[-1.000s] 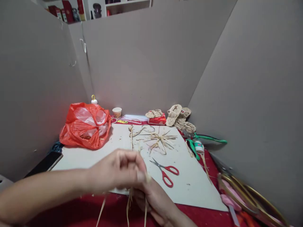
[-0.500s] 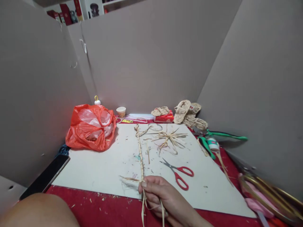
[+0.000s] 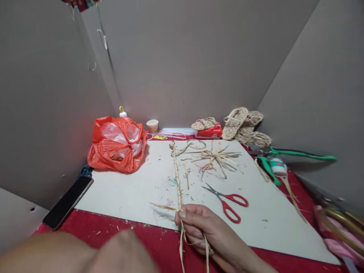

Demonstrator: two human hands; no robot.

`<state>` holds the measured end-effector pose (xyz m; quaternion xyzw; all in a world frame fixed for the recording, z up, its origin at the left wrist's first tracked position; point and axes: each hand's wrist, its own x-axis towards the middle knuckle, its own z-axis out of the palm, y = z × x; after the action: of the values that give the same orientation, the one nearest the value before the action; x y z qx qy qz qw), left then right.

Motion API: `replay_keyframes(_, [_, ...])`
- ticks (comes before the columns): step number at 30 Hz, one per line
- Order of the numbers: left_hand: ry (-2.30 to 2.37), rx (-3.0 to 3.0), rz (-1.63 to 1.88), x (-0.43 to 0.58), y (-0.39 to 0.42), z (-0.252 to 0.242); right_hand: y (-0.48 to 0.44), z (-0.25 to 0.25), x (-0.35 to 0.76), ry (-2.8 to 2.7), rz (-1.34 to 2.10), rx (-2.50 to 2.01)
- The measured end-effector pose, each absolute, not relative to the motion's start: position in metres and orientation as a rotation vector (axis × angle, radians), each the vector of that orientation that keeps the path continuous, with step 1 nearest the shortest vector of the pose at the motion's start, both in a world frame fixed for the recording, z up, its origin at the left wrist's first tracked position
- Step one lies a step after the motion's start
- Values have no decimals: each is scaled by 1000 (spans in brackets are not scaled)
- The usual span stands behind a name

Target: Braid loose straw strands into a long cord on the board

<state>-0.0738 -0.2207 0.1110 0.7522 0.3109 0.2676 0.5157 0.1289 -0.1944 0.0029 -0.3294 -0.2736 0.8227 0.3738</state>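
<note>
At the near side of the white board (image 3: 119,193), the left hand (image 3: 126,252) is blurred, its grip unclear. The right hand (image 3: 201,225) pinches the straw braid (image 3: 176,178) near mid-edge; its far length looks plaited, the loose strands (image 3: 181,246) unbraided.

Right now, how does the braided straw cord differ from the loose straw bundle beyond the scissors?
The braided straw cord is narrow and plaited; the loose straw bundle splays into separate strands. The cord's near end is pinched in the right hand, while the bundle lies on the white board, unheld. Both are pale tan.
</note>
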Motion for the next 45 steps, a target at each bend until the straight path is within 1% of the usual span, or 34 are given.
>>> replay_keyframes(3, [895, 1642, 637, -69, -190, 99, -195, 4, 129, -704, 2105, -826])
replay_keyframes(6, [932, 1400, 512, -66, -164, 80, -195, 6, 127, -720, 2106, -842])
replay_keyframes(8, [921, 1365, 452, -64, -153, 68, -194, 8, 127, -719, 2099, -865])
replay_keyframes(12, [915, 1392, 465, -58, -144, 56, -194, 10, 127, -720, 2091, -892])
replay_keyframes(19, [818, 1124, 336, -50, -140, 44, -193, 5, 128, -727, 2097, -893])
replay_keyframes(22, [848, 1045, 315, -49, -140, 40, -192, 4, 128, -714, 2109, -886])
replay_keyframes(26, [896, 1064, 358, -49, -139, 37, -192, 5, 128, -728, 2115, -901])
replay_keyframes(31, [842, 1030, 383, -49, -137, 37, -193, 7, 128, -754, 2112, -937])
replay_keyframes(38, [873, 1001, 254, -51, -131, 35, -194, 6, 128, -758, 2104, -947])
replay_keyframes(45, [815, 998, 203, -52, -123, 31, -193, 7, 129, -759, 2113, -982])
